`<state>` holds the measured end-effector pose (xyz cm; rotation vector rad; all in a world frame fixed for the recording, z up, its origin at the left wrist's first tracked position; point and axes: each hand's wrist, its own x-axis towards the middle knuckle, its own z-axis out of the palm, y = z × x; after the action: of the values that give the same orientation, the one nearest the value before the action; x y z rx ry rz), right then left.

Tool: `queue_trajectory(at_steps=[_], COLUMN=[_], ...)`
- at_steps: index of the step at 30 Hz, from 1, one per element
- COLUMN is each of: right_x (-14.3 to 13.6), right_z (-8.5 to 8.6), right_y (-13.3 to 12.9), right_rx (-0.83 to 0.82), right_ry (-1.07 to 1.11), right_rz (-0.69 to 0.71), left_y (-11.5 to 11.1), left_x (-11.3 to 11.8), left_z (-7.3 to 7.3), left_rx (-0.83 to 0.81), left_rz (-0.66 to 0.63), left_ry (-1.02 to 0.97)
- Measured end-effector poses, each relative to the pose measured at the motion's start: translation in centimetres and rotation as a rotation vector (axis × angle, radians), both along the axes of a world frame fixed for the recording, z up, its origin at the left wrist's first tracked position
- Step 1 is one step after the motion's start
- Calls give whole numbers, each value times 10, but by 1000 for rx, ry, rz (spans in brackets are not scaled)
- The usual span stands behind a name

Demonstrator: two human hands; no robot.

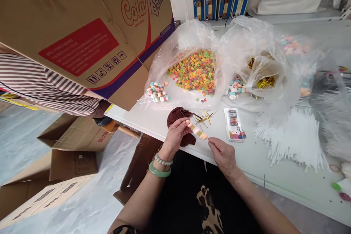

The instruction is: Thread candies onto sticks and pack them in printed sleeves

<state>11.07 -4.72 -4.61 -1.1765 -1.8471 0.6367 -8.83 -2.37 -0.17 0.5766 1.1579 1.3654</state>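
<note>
My left hand [177, 133] pinches the top of a white stick threaded with pastel candy rings [196, 130], over a dark red cloth [179, 117] on the white table [246, 153]. My right hand [223, 153] pinches the lower end of the same stick near the table's front edge. Just beyond lie several gold twist ties [205, 118] and a stack of printed clear bags [234, 124]. A finished bundle of candy sticks [157, 92] lies at the left of the plastic sheet.
An open plastic bag holds a heap of coloured candy rings [195, 70]; another bag [260, 73] holds gold ties and pastel candies. White sticks [290, 139] are piled at the right. A large cardboard box [82, 29] looms at the left, over a person's striped sleeve [41, 84].
</note>
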Motion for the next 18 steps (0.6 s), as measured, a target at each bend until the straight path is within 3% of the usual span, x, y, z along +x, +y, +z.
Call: queue_trajectory(at_steps=[11, 14, 18], right_x=[2, 1, -1], right_z=[-9, -10, -10], right_y=[6, 6, 8], right_rx=[-34, -50, -65], right_ry=[10, -18, -87], right_rz=[-3, -4, -32], left_y=[2, 1, 1], left_x=[5, 7, 11], left_z=[-14, -21, -30], left_rx=[-23, -3, 59], left_rz=[-1, 0, -1], left_ry=[105, 224, 547])
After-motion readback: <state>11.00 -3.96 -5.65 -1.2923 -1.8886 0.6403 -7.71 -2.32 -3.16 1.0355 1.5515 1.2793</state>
